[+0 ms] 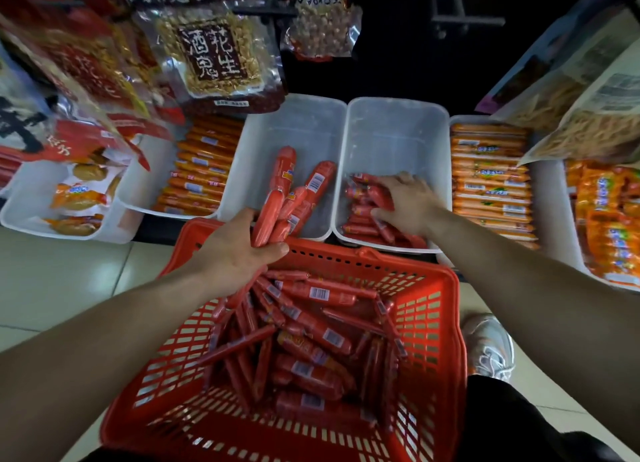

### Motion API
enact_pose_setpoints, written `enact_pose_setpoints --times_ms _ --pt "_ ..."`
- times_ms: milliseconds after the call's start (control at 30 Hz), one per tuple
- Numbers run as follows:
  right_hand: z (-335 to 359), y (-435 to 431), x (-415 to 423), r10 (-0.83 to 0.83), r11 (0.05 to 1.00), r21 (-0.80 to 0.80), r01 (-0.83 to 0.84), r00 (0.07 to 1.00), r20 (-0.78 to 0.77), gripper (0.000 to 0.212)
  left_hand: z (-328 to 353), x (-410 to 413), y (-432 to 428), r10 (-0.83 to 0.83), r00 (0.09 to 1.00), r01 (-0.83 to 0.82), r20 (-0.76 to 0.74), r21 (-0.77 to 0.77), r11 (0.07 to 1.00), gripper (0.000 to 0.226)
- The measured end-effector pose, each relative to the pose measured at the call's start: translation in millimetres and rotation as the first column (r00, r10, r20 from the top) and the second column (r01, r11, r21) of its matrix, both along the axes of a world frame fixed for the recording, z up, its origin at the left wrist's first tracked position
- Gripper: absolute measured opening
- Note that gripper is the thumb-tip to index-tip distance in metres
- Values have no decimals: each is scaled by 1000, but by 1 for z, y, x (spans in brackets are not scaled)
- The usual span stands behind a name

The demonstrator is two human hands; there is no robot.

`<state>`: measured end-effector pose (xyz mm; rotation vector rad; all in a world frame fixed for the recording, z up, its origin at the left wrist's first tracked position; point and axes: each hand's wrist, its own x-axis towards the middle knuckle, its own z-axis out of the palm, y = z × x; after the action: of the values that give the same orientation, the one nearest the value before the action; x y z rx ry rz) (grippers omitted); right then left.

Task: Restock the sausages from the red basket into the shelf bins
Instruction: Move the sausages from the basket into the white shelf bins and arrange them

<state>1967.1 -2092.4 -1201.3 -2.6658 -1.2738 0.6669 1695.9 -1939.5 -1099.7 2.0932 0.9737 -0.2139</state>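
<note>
Red basket point(329, 249) of glossy slotted plastic; shelf bins point(304, 126) of smooth, milky plastic; sausages point(311, 323) in shiny red film; floor tiles point(52, 281) glossy.

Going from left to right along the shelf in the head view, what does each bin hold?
Snack packets → orange sausages → large red sausages → small red sausages → orange sausage sticks → orange packs.
</note>
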Motion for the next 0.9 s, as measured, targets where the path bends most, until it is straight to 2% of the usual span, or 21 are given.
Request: enact_pose_setpoints --times_ms 67,167,233,367,600,733,800,900 --pt "-2 -2 3 -13 999 -42 15 999 43 78 -1 1 0 -4 1000 4 -5 -9 1000 39" --pt "-8 -6 0 145 962 -231 -144 989 -13 93 -2 2 0 -10 1000 9 -17 -15 1000 48" --pt "-11 -6 -3 216 939 -273 -207 976 0 93 -3 4 0 -7 1000 6 -24 -22 1000 50" --pt "-12 6 -3 241 936 -273 -224 970 30 97 -6 10 -2 -7 1000 6 -19 -17 1000 39" --pt "-7 0 23 357 896 -262 -359 932 -55 94 -17 16 1 -43 999 42 -12 -24 999 40" --pt "-14 -1 25 272 925 -244 -293 955 -113 94 -19 24 3 -32 999 32 -5 -16 999 40" --pt "-17 1 24 234 944 -227 -240 971 -52 91 -22 27 4 -27 1000 27 0 -9 1000 42" --pt "-13 2 14 181 979 -111 -170 978 102 70 -26 31 5 -42 999 42 -7 0 999 46"
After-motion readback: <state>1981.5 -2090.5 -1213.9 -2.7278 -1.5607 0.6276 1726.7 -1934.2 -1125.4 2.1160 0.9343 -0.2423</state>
